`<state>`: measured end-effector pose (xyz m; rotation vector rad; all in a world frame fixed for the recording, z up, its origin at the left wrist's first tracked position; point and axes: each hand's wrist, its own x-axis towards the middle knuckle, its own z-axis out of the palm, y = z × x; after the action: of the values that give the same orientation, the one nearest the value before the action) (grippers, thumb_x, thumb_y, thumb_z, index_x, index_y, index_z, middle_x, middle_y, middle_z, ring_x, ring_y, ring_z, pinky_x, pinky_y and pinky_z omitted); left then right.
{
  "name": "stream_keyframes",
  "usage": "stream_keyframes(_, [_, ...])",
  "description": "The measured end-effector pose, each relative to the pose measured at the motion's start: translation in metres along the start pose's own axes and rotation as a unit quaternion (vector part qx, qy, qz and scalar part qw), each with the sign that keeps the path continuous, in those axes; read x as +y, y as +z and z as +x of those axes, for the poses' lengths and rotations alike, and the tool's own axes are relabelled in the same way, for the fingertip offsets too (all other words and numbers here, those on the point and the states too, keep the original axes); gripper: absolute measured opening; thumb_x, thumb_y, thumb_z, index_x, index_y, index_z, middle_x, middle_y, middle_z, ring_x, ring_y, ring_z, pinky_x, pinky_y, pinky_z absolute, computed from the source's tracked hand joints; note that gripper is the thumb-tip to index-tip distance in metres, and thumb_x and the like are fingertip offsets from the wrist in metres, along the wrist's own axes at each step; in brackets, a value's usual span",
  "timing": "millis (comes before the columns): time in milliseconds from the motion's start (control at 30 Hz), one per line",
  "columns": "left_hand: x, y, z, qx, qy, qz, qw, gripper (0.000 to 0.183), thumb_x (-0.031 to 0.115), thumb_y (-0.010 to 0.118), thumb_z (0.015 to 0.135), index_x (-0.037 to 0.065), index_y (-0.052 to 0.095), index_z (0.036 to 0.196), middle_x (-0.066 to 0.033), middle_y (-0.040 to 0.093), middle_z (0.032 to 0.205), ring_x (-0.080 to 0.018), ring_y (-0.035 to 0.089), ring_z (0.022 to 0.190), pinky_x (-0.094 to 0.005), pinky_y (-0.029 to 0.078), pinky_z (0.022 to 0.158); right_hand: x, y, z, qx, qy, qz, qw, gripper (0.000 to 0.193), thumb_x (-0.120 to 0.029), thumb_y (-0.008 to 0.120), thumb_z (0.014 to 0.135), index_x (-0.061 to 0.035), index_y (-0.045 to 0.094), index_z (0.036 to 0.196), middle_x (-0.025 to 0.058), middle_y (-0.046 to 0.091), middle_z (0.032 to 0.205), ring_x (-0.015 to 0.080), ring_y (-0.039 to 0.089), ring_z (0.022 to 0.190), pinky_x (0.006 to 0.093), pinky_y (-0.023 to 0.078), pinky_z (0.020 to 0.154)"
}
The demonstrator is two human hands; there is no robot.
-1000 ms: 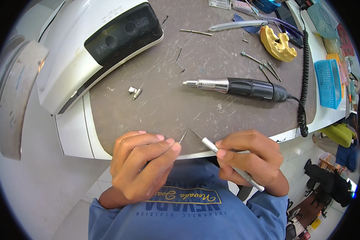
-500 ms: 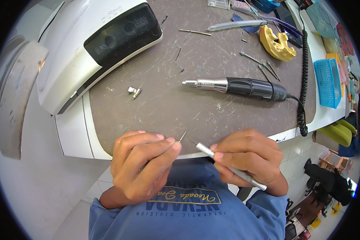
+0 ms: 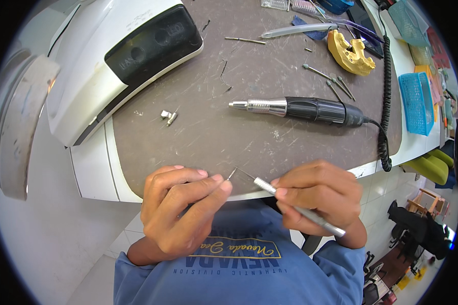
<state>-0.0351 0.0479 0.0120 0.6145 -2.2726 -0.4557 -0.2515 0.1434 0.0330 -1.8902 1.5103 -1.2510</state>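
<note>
I have the left hand (image 3: 180,208) pinching a pin (image 3: 232,174), the right hand (image 3: 323,195) gripping a silver tool (image 3: 264,185); its needle (image 3: 247,174) meets or nearly meets the pin's tip.

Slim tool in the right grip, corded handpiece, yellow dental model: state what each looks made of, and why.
Slim tool: metal, by its silvery sheen; which metal is unclear.
Corded handpiece: polished metal nose, judging by bright reflections; black body likely plastic, possibly coated metal.
Yellow dental model: probably plaster, being matte, opaque and evenly coloured; perhaps resin.
</note>
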Motion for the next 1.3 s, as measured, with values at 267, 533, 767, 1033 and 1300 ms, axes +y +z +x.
stream_keyframes(267, [0.0,-0.002,-0.002,-0.008,0.007,0.005,1.0,0.021,0.005,0.078,0.067,0.007,0.077,0.088,-0.0025,0.071,0.084,-0.0195,0.065,0.081,-0.0368,0.051,0.072,0.0,-0.001,0.0,0.011,0.009,0.018,1.0,0.024,0.007,0.08,0.066,0.0006,0.07,0.088,0.0127,0.072,0.089,0.0232,0.07,0.074,0.0305,0.058,0.065])
stream_keyframes(533, [-0.001,0.0,-0.002,0.0,0.004,0.002,1.0,0.023,0.003,0.077,0.066,0.007,0.077,0.089,-0.0027,0.071,0.084,-0.02,0.065,0.08,-0.0366,0.051,0.072,-0.001,0.004,-0.001,0.023,-0.018,-0.001,1.0,0.021,0.006,0.08,0.066,0.0012,0.069,0.084,0.0131,0.071,0.087,0.0242,0.07,0.074,0.0314,0.058,0.065])
stream_keyframes(767, [-0.002,0.0,-0.002,0.003,-0.001,-0.01,1.0,0.027,0.002,0.077,0.064,0.007,0.077,0.09,-0.0027,0.072,0.084,-0.0201,0.065,0.08,-0.0364,0.051,0.072,0.005,0.014,-0.006,0.047,-0.08,-0.043,0.995,0.02,0.005,0.08,0.067,0.0013,0.069,0.083,0.0126,0.071,0.085,0.0224,0.069,0.073,0.0293,0.058,0.061])
stream_keyframes(1033, [-0.002,0.001,-0.002,0.007,-0.001,-0.009,1.0,0.026,0.003,0.076,0.064,0.007,0.077,0.089,-0.0026,0.071,0.084,-0.0201,0.065,0.08,-0.0364,0.051,0.071,0.005,0.016,-0.008,0.051,-0.078,-0.051,0.994,0.021,0.006,0.08,0.067,0.0008,0.069,0.084,0.012,0.071,0.086,0.0217,0.069,0.074,0.029,0.058,0.06])
stream_keyframes(1300, [-0.003,-0.006,0.002,-0.034,0.032,0.013,0.999,0.02,0.01,0.074,0.07,0.006,0.077,0.089,-0.003,0.071,0.085,-0.0197,0.065,0.083,-0.0374,0.053,0.073,-0.001,0.005,-0.004,0.033,-0.025,-0.021,0.999,0.022,0.007,0.081,0.068,0.0008,0.069,0.085,0.0118,0.071,0.088,0.0226,0.07,0.075,0.0299,0.058,0.064])
